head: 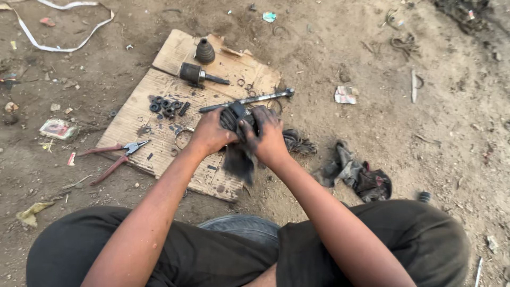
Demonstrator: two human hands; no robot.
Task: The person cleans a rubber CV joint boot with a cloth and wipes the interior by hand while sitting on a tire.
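Both hands low over the flat sheet of brown cardboard [159, 117] on the dirt ground. Left hand [211, 134] wrapped around a black, greasy round metal joint part [232, 114], grip closed on its left side. Right hand [268, 135], fingers blackened, closed on the same part from the right, with a dark rag [239, 162] hanging beneath. Just behind, a long grey steel shaft [249, 99] lying across the cardboard. Farther back, a black ribbed rubber boot [204, 51] standing upright, a dark cylindrical stub [194, 73] beside it. Small black rings [166, 106] clustered left. Red-handled pliers [114, 155] at the cardboard's left edge. Crumpled grey cloth [355, 174] on the dirt, right.
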